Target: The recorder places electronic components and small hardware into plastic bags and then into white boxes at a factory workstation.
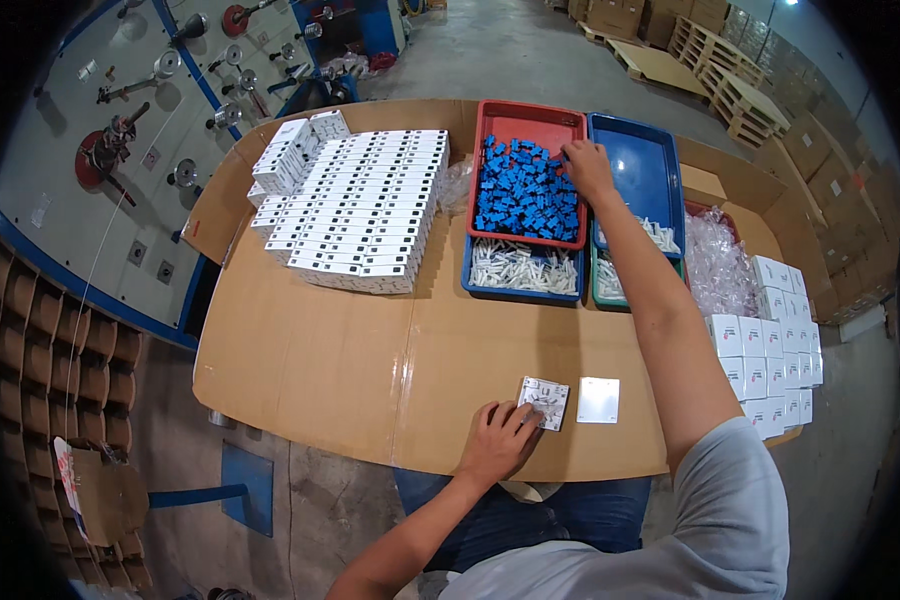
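Observation:
My left hand (496, 440) lies at the near edge of the cardboard-covered table. Its fingers grip the left side of a small open white square box (545, 396), where small pale parts show inside. Just right of that box lies a flat white square plate (599, 400), untouched. My right hand (588, 168) reaches far forward over the right rim of a red tray (530, 122). Its fingers are curled together beside a heap of small blue plastic parts (526, 190); whatever they hold is hidden.
Under the red tray sits a blue tray (523, 294) of white plastic pieces. Another blue tray (635, 145) stands to its right, above a green tray (610, 303). White boxes (370, 200) are stacked at left, more boxes (770, 360) at right beside clear plastic bags (720, 260).

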A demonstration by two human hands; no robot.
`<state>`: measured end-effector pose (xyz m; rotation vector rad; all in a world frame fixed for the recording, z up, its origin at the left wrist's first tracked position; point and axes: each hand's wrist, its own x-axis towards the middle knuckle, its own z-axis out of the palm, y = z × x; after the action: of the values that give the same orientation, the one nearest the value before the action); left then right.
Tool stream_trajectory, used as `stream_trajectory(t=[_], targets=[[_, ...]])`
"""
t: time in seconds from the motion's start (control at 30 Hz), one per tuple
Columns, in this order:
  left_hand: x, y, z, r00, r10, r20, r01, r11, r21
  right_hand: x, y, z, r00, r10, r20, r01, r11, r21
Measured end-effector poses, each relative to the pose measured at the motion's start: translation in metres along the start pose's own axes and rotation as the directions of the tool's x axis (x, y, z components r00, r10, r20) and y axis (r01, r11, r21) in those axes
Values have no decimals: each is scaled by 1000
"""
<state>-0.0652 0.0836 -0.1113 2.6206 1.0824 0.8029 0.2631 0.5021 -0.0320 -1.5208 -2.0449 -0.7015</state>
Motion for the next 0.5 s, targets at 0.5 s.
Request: stream_trajectory(t=[0.5], targets=[[-13, 2, 10, 998, -67, -4, 67, 998, 5, -193, -165, -200, 779, 189, 598, -329, -689, 646]])
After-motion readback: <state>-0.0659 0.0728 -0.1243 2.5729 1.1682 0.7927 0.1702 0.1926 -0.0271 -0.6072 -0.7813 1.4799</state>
